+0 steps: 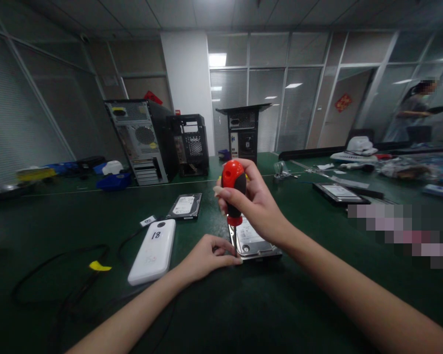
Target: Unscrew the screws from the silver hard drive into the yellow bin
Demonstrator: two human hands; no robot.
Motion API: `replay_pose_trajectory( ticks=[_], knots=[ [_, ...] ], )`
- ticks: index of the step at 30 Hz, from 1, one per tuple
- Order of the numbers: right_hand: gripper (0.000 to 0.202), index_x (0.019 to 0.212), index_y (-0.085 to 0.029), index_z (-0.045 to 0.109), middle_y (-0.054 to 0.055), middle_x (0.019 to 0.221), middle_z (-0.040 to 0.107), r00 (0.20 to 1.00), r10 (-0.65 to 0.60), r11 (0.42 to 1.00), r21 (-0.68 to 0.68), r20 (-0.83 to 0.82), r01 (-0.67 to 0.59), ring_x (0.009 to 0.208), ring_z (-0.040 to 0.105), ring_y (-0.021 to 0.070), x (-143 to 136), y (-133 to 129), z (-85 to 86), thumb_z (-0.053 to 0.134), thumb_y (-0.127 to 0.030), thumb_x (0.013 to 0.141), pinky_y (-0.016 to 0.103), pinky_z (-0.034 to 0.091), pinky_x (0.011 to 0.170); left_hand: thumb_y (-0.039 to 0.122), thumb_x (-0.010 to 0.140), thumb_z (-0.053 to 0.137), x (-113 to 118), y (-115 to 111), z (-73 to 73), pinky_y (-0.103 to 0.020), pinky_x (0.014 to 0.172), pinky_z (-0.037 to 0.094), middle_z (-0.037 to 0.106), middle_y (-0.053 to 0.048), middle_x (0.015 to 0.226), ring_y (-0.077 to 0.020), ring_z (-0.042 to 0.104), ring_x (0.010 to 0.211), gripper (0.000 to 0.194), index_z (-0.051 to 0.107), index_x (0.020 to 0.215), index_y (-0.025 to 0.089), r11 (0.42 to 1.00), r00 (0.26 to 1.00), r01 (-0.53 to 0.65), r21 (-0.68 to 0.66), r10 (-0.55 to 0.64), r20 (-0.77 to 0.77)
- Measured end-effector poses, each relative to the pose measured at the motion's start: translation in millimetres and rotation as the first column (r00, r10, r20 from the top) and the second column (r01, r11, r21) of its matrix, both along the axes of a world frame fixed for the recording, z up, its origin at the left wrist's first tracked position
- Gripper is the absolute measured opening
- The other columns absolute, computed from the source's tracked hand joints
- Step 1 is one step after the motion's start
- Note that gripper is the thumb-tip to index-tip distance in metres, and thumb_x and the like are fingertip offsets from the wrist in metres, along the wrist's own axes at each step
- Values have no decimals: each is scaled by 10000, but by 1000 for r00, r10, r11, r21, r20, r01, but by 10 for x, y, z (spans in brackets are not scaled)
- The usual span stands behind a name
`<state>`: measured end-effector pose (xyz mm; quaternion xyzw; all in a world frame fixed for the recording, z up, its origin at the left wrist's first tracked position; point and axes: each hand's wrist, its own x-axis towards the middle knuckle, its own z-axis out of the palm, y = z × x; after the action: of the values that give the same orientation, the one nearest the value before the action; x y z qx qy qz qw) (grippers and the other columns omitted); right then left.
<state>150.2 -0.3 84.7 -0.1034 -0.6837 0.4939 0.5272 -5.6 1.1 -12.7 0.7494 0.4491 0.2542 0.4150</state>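
Observation:
My right hand (256, 199) is closed round the handle of a red and black screwdriver (233, 184), held upright. Its shaft points down to the near left corner of a hard drive (254, 241) lying on the green table. My left hand (212, 256) rests at that same corner, its fingers curled and pinched around the drive's edge, beside the screwdriver tip. The tip itself is too small to make out. Left of my left hand lies a white case marked 18 (153, 250). Behind it a second hard drive (184, 205) lies flat.
Computer cases (142, 142) stand at the back of the green table (302, 305). Another drive (339, 192) lies to the right, near tools and plastic bags (406, 167). Black cables (59, 253) curl at the left. A person (413, 110) is at the far right.

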Motion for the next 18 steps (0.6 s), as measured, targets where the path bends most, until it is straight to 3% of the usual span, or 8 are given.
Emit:
replay_pose_trajectory(
  ticks=[10,18],
  knots=[
    [423,1109,-267,349,-44,775,528,998,-64,998,5,12,64,625,547,99,6,30,7,649,-297,813,269,471,587,406,704,728,23,-20,38,-226,543,239,380,63,541,-104,324,547,327,745,841,109,1000,1000,-14,-4,14,22],
    [420,1101,-266,363,-35,791,529,999,-42,999,1,6,42,620,539,99,3,10,14,661,-307,807,268,455,570,411,709,724,26,-29,53,-221,541,240,351,71,531,-102,319,543,326,742,845,115,1000,1000,-24,-19,24,10]
  ],
)
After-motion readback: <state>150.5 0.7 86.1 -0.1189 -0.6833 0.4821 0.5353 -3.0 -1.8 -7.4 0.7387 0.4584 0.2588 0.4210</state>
